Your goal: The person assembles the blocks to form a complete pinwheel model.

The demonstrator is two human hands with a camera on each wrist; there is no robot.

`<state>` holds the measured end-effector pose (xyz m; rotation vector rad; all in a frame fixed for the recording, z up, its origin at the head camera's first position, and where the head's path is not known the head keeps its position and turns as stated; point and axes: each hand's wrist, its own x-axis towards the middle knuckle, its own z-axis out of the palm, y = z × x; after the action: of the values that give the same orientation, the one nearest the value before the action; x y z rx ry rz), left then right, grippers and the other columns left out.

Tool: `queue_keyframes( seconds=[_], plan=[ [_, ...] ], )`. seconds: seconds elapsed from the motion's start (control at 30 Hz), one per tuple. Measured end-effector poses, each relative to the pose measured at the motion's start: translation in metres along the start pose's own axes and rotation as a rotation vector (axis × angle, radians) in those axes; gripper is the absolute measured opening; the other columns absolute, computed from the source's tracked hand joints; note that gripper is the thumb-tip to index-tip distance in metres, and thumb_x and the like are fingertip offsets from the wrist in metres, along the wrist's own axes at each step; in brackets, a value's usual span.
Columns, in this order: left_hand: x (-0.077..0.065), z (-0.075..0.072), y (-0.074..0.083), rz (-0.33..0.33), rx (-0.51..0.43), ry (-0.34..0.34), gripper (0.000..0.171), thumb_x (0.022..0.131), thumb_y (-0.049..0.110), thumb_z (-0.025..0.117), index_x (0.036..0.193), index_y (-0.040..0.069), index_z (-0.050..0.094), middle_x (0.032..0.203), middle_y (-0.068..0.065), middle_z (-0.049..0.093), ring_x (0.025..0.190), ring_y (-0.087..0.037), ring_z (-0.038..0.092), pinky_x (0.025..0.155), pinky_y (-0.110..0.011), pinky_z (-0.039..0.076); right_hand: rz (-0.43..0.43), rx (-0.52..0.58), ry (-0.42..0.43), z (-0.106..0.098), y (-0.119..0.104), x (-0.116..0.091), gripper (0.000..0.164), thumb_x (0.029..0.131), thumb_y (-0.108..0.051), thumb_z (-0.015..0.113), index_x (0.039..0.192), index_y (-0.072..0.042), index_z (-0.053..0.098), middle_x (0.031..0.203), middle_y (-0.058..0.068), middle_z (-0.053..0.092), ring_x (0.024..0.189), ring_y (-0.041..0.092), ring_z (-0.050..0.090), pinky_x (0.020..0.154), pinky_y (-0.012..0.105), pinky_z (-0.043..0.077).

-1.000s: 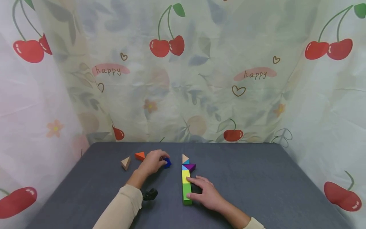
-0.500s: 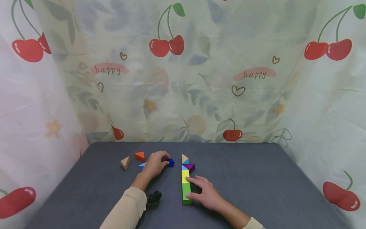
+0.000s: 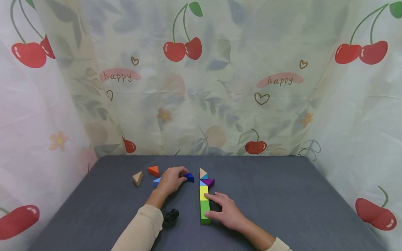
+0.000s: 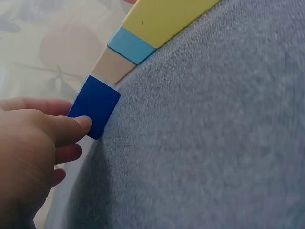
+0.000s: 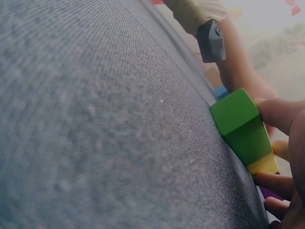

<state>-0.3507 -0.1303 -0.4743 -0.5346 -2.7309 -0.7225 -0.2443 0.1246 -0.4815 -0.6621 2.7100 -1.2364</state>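
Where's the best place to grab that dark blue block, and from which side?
Probably its left end, coming from the left, with a thumb on the near face and fingers behind. The dark blue block shows a broad, flat, rectangular face there, and this leaves its right end, toward the row of blocks, free. The left hand holds it much that way.

The wedge block is dark blue, the front block green, the adjoining block yellow. The tabletop is dark grey. The backdrop is printed with red cherries.
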Motion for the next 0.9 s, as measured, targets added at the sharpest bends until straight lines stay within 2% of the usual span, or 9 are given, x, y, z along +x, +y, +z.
queue_keyframes(
  seconds=[0.27, 0.63, 0.9],
  plan=[
    [0.005, 0.005, 0.008, -0.019, 0.026, -0.022, 0.017, 0.088, 0.018, 0.074, 0.105, 0.02, 0.072, 0.092, 0.006, 0.067, 0.081, -0.011, 0.06, 0.076, -0.036, 0.05, -0.011, 0.006, 0.001, 0.0, -0.001, 0.0, 0.061, 0.085, -0.049, 0.071, 0.139, -0.024, 0.057, 0.139, 0.003, 0.053, 0.135, 0.035, 0.035, 0.101, 0.068, 0.02],
    [0.004, 0.016, 0.017, -0.052, -0.044, -0.018, 0.021, 0.089, 0.017, 0.073, 0.109, 0.022, 0.071, 0.1, 0.004, 0.068, 0.085, -0.013, 0.06, 0.081, -0.039, 0.05, 0.002, 0.024, -0.009, -0.002, -0.001, 0.0, 0.06, 0.086, -0.047, 0.071, 0.139, -0.023, 0.057, 0.14, 0.003, 0.053, 0.136, 0.036, 0.034, 0.101, 0.068, 0.02],
    [0.004, 0.019, 0.022, -0.065, -0.056, -0.008, 0.02, 0.09, 0.019, 0.073, 0.109, 0.023, 0.071, 0.102, 0.004, 0.068, 0.086, -0.014, 0.06, 0.081, -0.039, 0.05, 0.0, 0.022, -0.009, -0.002, -0.002, -0.001, 0.06, 0.086, -0.047, 0.071, 0.139, -0.023, 0.057, 0.14, 0.003, 0.053, 0.136, 0.036, 0.034, 0.102, 0.068, 0.019]
  ],
)
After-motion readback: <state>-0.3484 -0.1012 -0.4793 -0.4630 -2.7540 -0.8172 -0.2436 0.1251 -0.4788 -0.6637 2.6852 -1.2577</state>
